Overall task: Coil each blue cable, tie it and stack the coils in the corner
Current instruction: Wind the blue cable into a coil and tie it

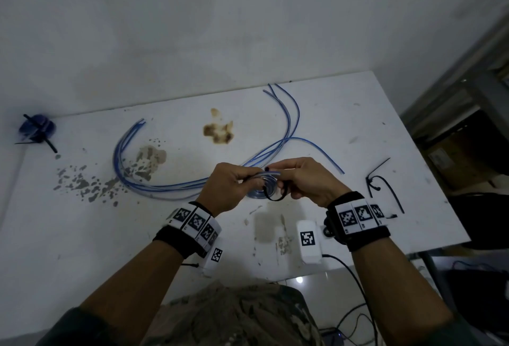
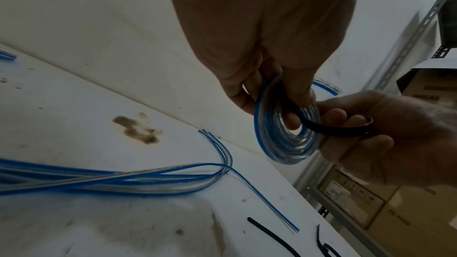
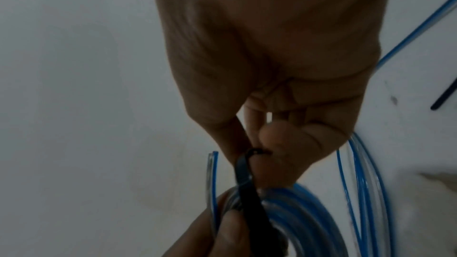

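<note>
My left hand point(image 1: 234, 180) pinches a small coil of blue-and-clear cable point(image 1: 261, 184) above the middle of the white table point(image 1: 344, 114). In the left wrist view the coil point(image 2: 279, 140) hangs from the thumb and fingers. My right hand point(image 1: 300, 177) pinches a black cable tie point(image 1: 275, 195) that loops through the coil's centre point(image 2: 333, 129). In the right wrist view the black tie point(image 3: 247, 181) runs from my fingertips down across the coil point(image 3: 309, 212). Several loose blue cables point(image 1: 192, 181) curve over the table behind my hands. Tied blue coils point(image 1: 37, 129) sit in the far left corner.
Spare black cable ties point(image 1: 382, 180) lie at the right of the table. Brown stains point(image 1: 219, 130) and grey specks mark the tabletop. A white wall stands behind. Metal shelving with cardboard boxes point(image 2: 371, 198) is off the right edge.
</note>
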Demonstrator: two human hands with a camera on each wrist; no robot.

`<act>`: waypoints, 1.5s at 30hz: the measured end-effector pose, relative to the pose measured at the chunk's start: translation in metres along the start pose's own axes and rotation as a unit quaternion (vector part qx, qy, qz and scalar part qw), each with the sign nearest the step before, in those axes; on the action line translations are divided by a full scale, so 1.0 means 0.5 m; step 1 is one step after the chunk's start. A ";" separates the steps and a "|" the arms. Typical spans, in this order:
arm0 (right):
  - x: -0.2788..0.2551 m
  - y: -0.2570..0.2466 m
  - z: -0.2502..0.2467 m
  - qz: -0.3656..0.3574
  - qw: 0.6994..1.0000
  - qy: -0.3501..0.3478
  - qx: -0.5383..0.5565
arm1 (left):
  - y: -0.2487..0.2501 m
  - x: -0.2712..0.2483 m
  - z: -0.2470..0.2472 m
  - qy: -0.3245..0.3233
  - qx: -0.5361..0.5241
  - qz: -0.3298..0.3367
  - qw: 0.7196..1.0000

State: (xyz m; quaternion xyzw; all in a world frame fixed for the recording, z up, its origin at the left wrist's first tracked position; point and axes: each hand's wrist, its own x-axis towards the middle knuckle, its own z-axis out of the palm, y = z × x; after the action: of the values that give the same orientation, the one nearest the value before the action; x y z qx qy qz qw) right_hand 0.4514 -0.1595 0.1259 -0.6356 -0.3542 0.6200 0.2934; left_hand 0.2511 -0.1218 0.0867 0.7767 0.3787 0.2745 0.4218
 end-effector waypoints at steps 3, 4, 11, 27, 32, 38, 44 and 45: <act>0.001 0.000 -0.003 -0.012 0.998 -0.002 -0.056 | 0.006 -0.003 0.007 -0.009 0.002 0.013 1.000; 0.002 0.002 -0.001 -0.016 0.998 0.004 -0.062 | 0.006 -0.005 0.009 -0.012 0.004 0.013 1.000; 0.020 0.020 0.027 -0.073 0.988 0.132 0.037 | 0.010 0.000 0.004 -0.032 0.034 -0.026 0.999; -0.002 0.036 0.041 -0.129 0.982 0.083 0.113 | 0.021 0.007 0.000 -0.016 0.044 -0.055 0.997; 0.004 0.040 0.035 -0.109 0.987 0.079 0.085 | 0.020 0.000 -0.001 -0.028 0.046 -0.049 0.997; 0.012 0.041 0.036 -0.030 0.979 0.110 0.169 | 0.015 -0.007 0.002 0.005 0.023 -0.081 0.996; 0.024 0.046 0.042 0.014 0.964 0.131 0.232 | 0.012 -0.014 0.000 0.003 -0.007 -0.084 0.996; 0.025 0.046 0.044 0.018 0.964 0.134 0.229 | 0.012 -0.014 0.000 0.003 -0.015 -0.087 0.996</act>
State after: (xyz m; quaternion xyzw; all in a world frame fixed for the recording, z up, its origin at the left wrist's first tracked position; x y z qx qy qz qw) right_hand 0.4313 -0.1638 0.0986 -0.6352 -0.1485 0.5990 0.4645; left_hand 0.2493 -0.1298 0.0910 0.7336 0.4416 0.2454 0.4545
